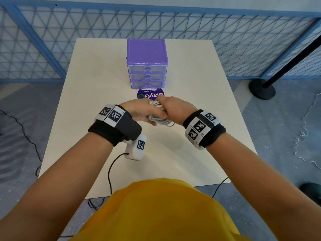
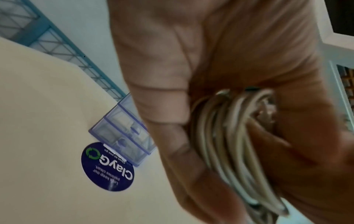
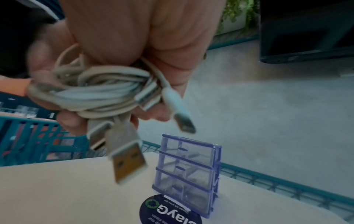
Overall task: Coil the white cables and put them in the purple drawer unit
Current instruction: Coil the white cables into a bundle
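Slipping loops are the likely fault: loose plug ends could snag while a drawer is pulled. From the left, the left hand (image 1: pixel 139 110) is curled round the bundle of thin white coiled cables (image 1: pixel 159 117), clamped too by the right hand (image 1: pixel 173 108), above mid-worktop (image 1: pixel 97 80), before the closed purple plastic three-drawer unit (image 1: pixel 147 63).

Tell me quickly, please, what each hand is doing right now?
Left hand: fingers curled round the coiled white cables.
Right hand: gripping the same bundle.
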